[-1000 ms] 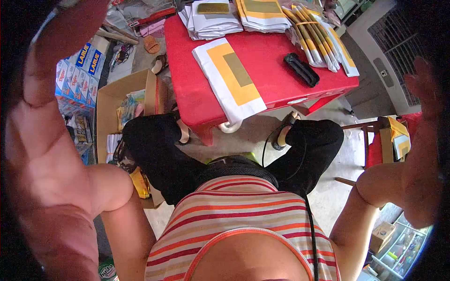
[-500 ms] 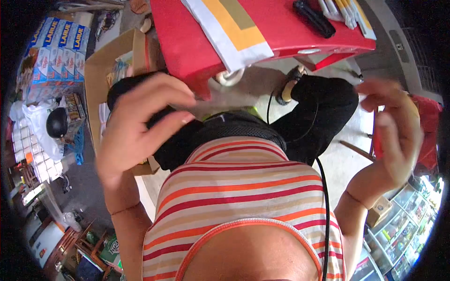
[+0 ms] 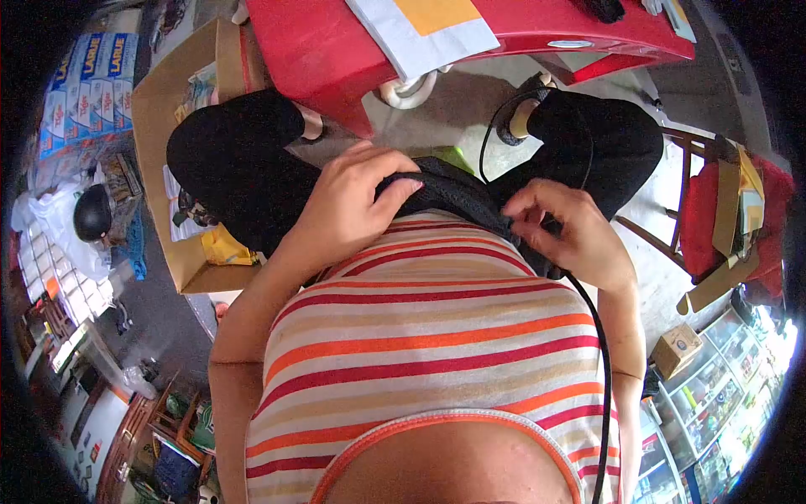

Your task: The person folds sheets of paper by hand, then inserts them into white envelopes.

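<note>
A black mesh pouch or belt (image 3: 457, 195) lies across my waist, over black trousers (image 3: 239, 147) and below a striped top (image 3: 437, 336). My left hand (image 3: 353, 191) is closed on its upper left part, thumb on the near side. At the pouch's right end, my right hand (image 3: 571, 231) has its fingers curled close to the black fabric; whether they grip it is unclear. A black cable (image 3: 606, 370) runs from near my right hand down along the top.
A red table (image 3: 311, 59) with white and yellow sheets (image 3: 432, 50) stands ahead. An open cardboard box (image 3: 155, 139) is at the left. At the right are a wooden chair (image 3: 655, 239) with another box (image 3: 726, 202) and a glass case (image 3: 714, 370).
Both hands have come inward and down from the sides to the waist. My left hand has closed on the black pouch. The view has shifted slightly, showing more of the chair.
</note>
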`<state>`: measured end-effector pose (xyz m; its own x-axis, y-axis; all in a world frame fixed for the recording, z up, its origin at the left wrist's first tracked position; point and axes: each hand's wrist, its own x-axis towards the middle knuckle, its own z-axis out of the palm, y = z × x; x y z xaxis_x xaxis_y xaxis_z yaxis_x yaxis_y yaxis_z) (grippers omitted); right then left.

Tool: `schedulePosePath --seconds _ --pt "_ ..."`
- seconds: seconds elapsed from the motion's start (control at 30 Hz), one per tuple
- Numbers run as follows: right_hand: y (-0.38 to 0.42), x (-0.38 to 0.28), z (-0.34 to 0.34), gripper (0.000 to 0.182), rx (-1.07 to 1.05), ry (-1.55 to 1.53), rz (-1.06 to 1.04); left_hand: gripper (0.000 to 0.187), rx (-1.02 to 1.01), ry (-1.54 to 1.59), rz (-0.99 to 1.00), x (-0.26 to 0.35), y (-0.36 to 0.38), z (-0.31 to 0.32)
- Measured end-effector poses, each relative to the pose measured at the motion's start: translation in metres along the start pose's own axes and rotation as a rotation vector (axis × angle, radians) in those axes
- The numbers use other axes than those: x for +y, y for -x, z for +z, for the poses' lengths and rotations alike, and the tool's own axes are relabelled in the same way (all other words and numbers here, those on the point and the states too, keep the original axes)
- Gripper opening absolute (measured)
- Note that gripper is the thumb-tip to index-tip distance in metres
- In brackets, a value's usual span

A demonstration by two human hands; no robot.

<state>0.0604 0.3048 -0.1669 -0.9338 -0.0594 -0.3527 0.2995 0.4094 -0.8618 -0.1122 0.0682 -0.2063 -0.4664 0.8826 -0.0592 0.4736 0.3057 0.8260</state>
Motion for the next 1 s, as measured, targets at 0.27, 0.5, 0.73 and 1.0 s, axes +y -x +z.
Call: schedulePosePath --seconds 0.27,0.5,0.73,1.0 --pt "-0.012 0.002 0.012 0.022 0.134 -0.065 0.229 0.014 0.058 -0.003 -0.025 0.005 0.004 0.004" --pt "0.006 0.011 0.000 0.028 -0.346 0.018 -0.252 0.021 -0.399 0.078 0.247 0.006 0.019 -0.025" --pt "0.004 0.021 -0.002 0.025 -0.305 0.048 -0.204 0.022 -0.423 0.052 0.265 0.010 0.016 -0.029" --pt "-0.006 0.025 -0.006 0.031 -0.273 0.066 -0.222 0.026 -0.407 0.111 0.258 0.001 0.010 -0.028"
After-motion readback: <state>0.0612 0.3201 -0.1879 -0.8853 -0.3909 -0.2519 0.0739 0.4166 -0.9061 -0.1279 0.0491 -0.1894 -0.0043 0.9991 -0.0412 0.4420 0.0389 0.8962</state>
